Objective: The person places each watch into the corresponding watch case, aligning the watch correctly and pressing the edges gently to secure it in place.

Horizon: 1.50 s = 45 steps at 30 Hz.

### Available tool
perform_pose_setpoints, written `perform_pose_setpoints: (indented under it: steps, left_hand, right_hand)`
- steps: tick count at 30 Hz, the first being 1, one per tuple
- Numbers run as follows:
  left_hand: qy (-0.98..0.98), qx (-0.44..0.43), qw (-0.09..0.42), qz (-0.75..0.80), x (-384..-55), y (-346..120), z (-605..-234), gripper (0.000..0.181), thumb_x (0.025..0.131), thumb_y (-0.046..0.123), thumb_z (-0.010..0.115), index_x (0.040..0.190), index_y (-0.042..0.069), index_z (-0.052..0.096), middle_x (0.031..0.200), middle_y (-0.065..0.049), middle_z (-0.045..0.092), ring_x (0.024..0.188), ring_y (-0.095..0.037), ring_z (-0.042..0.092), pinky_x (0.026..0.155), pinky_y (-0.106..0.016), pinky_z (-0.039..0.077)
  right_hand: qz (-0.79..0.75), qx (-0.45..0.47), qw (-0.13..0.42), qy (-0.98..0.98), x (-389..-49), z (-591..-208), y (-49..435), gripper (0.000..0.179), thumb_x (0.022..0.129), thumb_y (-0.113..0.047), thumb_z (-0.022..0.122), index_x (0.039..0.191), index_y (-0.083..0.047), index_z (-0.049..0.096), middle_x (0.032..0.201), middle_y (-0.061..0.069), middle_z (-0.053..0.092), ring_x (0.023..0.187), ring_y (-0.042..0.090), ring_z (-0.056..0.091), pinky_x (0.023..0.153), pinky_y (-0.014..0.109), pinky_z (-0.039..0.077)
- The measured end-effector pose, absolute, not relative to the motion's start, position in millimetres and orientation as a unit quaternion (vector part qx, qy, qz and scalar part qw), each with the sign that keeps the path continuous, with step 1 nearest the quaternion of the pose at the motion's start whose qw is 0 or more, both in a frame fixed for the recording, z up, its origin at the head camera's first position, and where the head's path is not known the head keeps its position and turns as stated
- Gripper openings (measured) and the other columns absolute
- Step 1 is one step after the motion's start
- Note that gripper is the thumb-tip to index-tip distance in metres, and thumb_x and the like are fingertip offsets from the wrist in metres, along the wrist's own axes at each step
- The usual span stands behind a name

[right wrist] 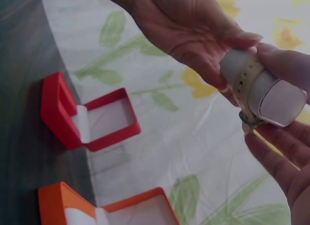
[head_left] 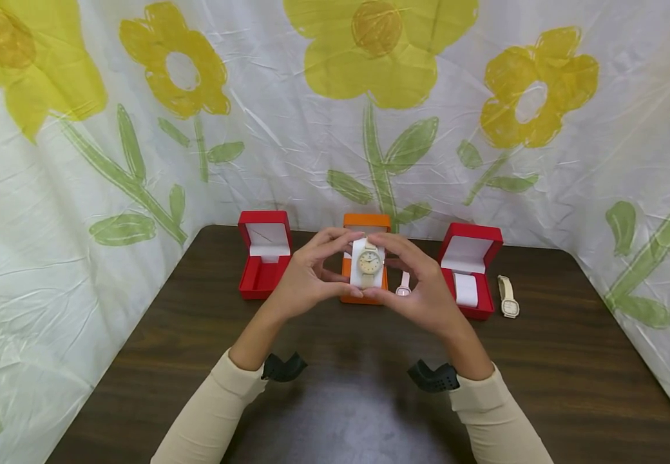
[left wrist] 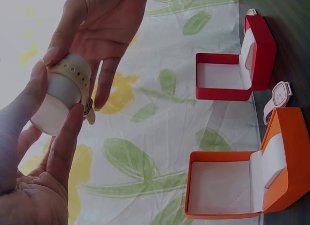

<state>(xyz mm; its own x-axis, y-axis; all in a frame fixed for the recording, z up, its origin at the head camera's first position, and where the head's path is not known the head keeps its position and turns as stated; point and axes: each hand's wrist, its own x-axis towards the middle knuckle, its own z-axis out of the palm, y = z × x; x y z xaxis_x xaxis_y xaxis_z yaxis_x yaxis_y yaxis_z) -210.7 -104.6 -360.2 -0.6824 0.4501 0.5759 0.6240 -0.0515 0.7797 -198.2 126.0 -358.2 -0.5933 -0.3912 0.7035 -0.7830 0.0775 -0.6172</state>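
Observation:
A cream-strapped watch (head_left: 370, 261) with a round face is wrapped around a white cushion (head_left: 355, 274), raised over the middle of the table. My left hand (head_left: 302, 281) pinches the cushion's left side between thumb and fingers. From the right, my right hand (head_left: 428, 293) grips it at top and bottom, fingertips close to the strap. In the left wrist view the holed strap (left wrist: 71, 70) and its buckle (left wrist: 89, 107) show on the cushion's underside. Behind the hands stands an open orange box (head_left: 364, 220), partly covered by them, with white padding (left wrist: 274, 159) in its base.
At the left is an open red box (head_left: 252, 274) with a bare red base. On the right, another open red box (head_left: 490, 303) holds a white cushion (head_left: 466, 290). A pink watch (head_left: 404, 285) lies between boxes; a cream watch (head_left: 509, 298) lies far right. A flowered curtain (head_left: 288, 161) hangs behind.

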Motion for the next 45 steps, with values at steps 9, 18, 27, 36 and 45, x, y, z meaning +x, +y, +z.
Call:
perform_pose_setpoints:
  steps: [9, 18, 27, 36, 45]
  left_hand:
    - [-0.682, -0.39, 0.064, -0.616, -211.7, -104.2, -362.5, 0.078, 0.078, -0.007, 0.083, 0.148, 0.011, 0.054, 0.139, -0.004, 0.051, 0.126, -0.026, 0.053, 0.076, -0.042, 0.062]
    - [-0.685, -0.388, 0.073, -0.612, -212.8, -105.3, -361.5, 0.077, 0.079, -0.006, 0.083, 0.147, 0.012, 0.055, 0.139, -0.003, 0.051, 0.126, -0.025, 0.052, 0.075, -0.042, 0.062]
    - [-0.682, -0.394, 0.066, -0.612, -211.8, -104.0, -359.5, 0.076, 0.077, -0.006, 0.084, 0.146, 0.01, 0.056, 0.14, -0.004, 0.051, 0.122, -0.026, 0.051, 0.076, -0.043, 0.062]
    - [-0.682, -0.391, 0.069, -0.615, -211.5, -104.6, -361.4, 0.076, 0.077, -0.007, 0.084, 0.145, 0.01, 0.056, 0.14, -0.002, 0.05, 0.123, -0.025, 0.051, 0.076, -0.043, 0.062]
    - [-0.689, -0.385, 0.053, -0.612, -212.5, -105.9, -360.2, 0.076, 0.078, -0.006, 0.084, 0.146, 0.01, 0.055, 0.14, -0.003, 0.05, 0.125, -0.025, 0.051, 0.076, -0.042, 0.062]
  right_hand:
    - [0.571, 0.404, 0.168, -0.695, -197.0, -360.2, 125.4, 0.079, 0.068, 0.015, 0.086, 0.14, -0.002, 0.058, 0.14, 0.009, 0.057, 0.126, 0.029, 0.056, 0.098, 0.039, 0.053]
    - [0.57, 0.406, 0.157, -0.697, -197.8, -361.7, 123.7, 0.079, 0.07, 0.016, 0.085, 0.141, -0.004, 0.056, 0.145, 0.007, 0.053, 0.13, 0.031, 0.051, 0.098, 0.04, 0.053]
    - [0.554, 0.406, 0.162, -0.708, -199.0, -358.0, 126.4, 0.091, 0.066, 0.015, 0.087, 0.147, 0.0, 0.048, 0.15, 0.013, 0.048, 0.135, 0.031, 0.047, 0.105, 0.039, 0.048]
    - [0.554, 0.369, 0.107, -0.738, -187.1, -340.0, 125.2, 0.088, 0.071, 0.016, 0.085, 0.147, 0.009, 0.041, 0.133, 0.022, 0.058, 0.115, 0.031, 0.062, 0.098, 0.04, 0.054]
    - [0.549, 0.38, 0.134, -0.732, -203.0, -362.1, 127.7, 0.089, 0.069, 0.009, 0.089, 0.147, -0.006, 0.049, 0.135, 0.008, 0.057, 0.113, 0.02, 0.064, 0.096, 0.034, 0.055]
